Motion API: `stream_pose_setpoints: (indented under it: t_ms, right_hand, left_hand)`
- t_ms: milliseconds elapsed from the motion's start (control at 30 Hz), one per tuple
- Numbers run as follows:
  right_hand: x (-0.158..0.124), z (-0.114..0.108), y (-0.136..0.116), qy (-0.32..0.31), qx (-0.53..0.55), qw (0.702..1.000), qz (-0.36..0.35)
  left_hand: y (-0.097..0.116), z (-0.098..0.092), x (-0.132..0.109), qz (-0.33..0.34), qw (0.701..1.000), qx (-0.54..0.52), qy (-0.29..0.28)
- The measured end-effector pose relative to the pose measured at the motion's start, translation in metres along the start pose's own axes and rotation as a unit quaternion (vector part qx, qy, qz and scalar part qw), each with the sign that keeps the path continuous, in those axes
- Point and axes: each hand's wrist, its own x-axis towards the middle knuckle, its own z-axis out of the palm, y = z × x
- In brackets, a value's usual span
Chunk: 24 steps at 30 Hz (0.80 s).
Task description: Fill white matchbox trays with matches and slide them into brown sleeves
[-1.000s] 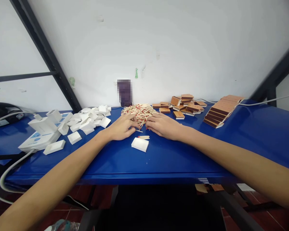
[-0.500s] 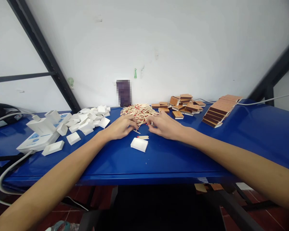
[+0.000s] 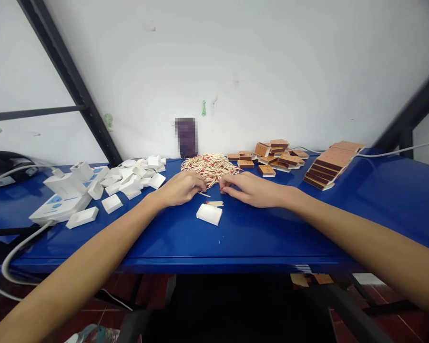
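The left hand (image 3: pixel 184 187) pinches a slender wooden matchstick (image 3: pixel 206 195), long axis running rightward and slightly nearward. The right hand (image 3: pixel 252 188) has closed fingertips at a red match head (image 3: pixel 221 188). Loose matches (image 3: pixel 215 204) lie crosswise, heads left, just behind the rectangular white tray (image 3: pixel 209 215) on the glossy blue tabletop (image 3: pixel 264 238).

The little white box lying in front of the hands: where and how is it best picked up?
Probably by its two short ends, pinched left and right, coming from the near side. The white box lies flat and slightly turned on the blue table, its near long side facing the table's front edge, while a few matches lie just beyond the far one.
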Motion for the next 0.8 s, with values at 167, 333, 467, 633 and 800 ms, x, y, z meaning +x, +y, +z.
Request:
stream_pose_setpoints:
  t_ms: [167,333,467,633,800]
  right_hand:
    - [0.0,-0.003,0.0,0.057,-0.034,0.998,-0.005]
    - [-0.002,-0.006,-0.003,0.008,-0.042,0.999,0.004]
    - [-0.013,-0.008,-0.008,-0.022,-0.031,0.999,0.025]
    - [-0.029,-0.007,-0.012,-0.003,-0.016,1.0,0.025]
    - [-0.03,-0.008,-0.013,0.012,0.006,1.0,0.012]
  left_hand:
    - [-0.001,0.001,0.0,-0.011,1.0,0.0,-0.004]
    - [-0.002,0.003,-0.001,-0.013,1.0,-0.003,-0.009]
    - [-0.001,0.004,-0.001,-0.015,1.0,-0.008,-0.013]
    - [0.002,0.002,0.0,-0.029,0.999,-0.015,-0.015]
    - [0.003,0.002,0.0,-0.029,0.999,-0.01,-0.015]
